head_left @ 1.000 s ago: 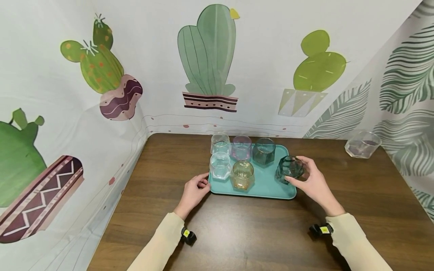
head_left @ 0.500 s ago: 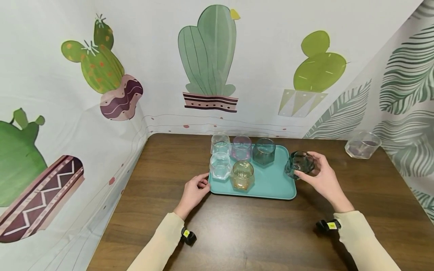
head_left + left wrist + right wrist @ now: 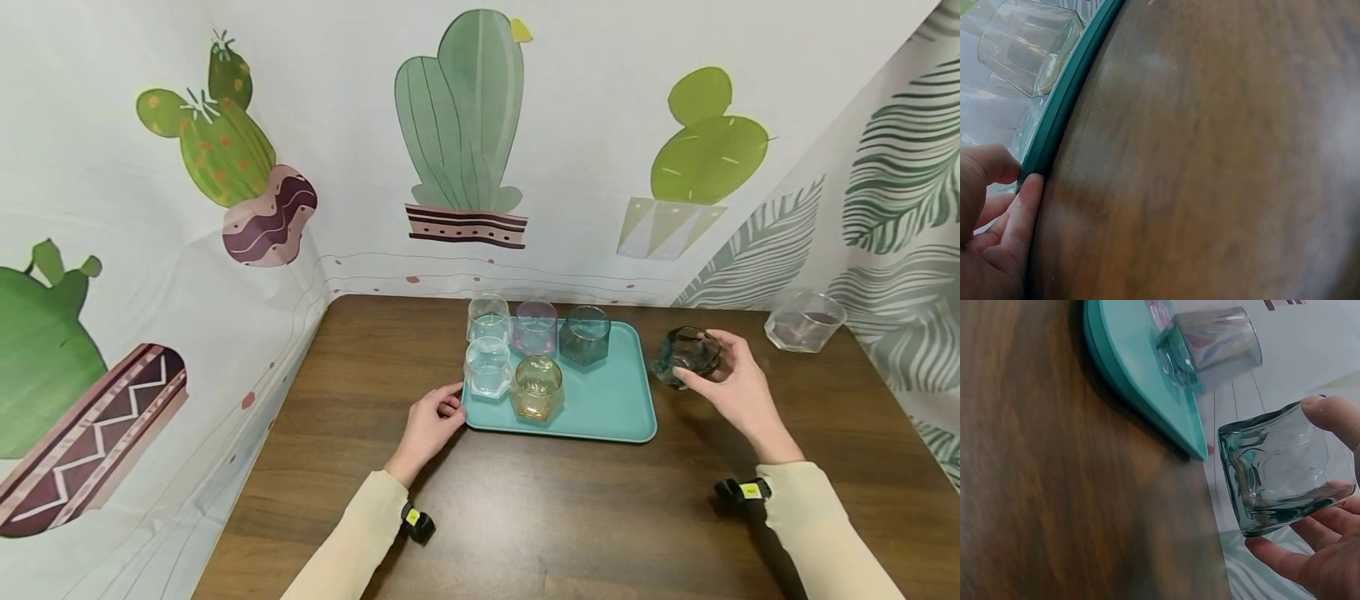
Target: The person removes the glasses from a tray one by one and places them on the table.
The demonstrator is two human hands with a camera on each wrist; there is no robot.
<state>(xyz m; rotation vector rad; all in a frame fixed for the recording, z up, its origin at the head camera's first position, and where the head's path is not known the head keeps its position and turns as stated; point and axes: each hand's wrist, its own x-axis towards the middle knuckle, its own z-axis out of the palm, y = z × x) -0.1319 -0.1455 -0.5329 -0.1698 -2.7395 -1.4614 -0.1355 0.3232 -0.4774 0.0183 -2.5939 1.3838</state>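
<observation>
My right hand (image 3: 738,387) holds a dark smoky-green glass (image 3: 686,357) between thumb and fingers. The glass is just off the right side of the teal tray (image 3: 607,400); in the right wrist view it appears raised above the table. At the tray's left front corner, my left hand (image 3: 433,425) pinches the rim (image 3: 1063,103). On the tray stand a yellow glass (image 3: 537,390), two clear glasses, one at the front (image 3: 488,368) and one behind it, a pinkish-purple glass (image 3: 536,327) and a grey-green glass (image 3: 585,335).
Another clear glass (image 3: 805,322) stands at the far right back of the brown wooden table (image 3: 525,517). A cloth printed with cacti (image 3: 570,150) hangs behind the table and along its sides.
My right hand has carried the dark glass rightward, from above the tray's right part to beyond its edge. The left hand and the tray have stayed in place.
</observation>
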